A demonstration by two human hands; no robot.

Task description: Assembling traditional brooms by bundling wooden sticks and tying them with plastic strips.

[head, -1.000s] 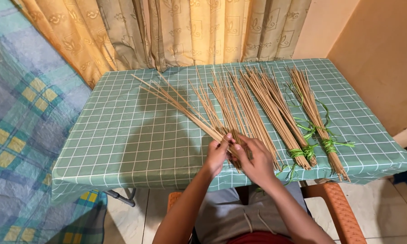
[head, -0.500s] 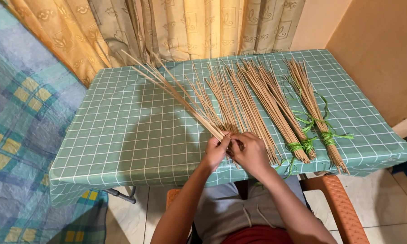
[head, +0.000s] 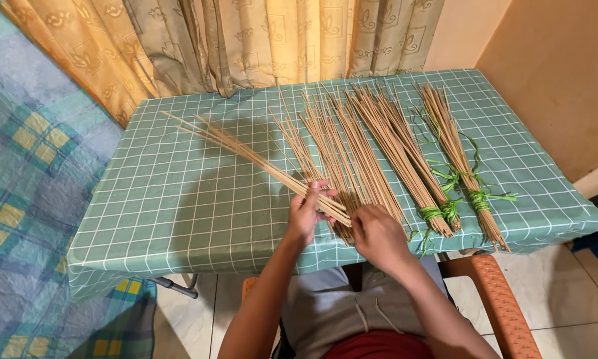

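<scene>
My left hand [head: 306, 214] grips the near end of a thin bunch of long tan sticks [head: 246, 155] that fans out toward the far left over the table. My right hand [head: 376, 234] rests just right of it, fingers curled on the near ends of a loose pile of sticks [head: 339, 143]. Both hands sit at the table's front edge. Right of the hands lie three stick bundles [head: 405, 149], each tied near its end with green strips [head: 445, 211].
The table wears a green checked cloth [head: 179, 206]. Patterned yellow curtains [head: 246, 40] hang behind it. A blue and yellow plaid cloth [head: 26, 173] lies at the left. An orange chair arm [head: 505, 299] is at my right, above a tiled floor.
The bunch in my left hand has swung lower and further left over the table. My right hand has dropped onto the loose pile's near ends.
</scene>
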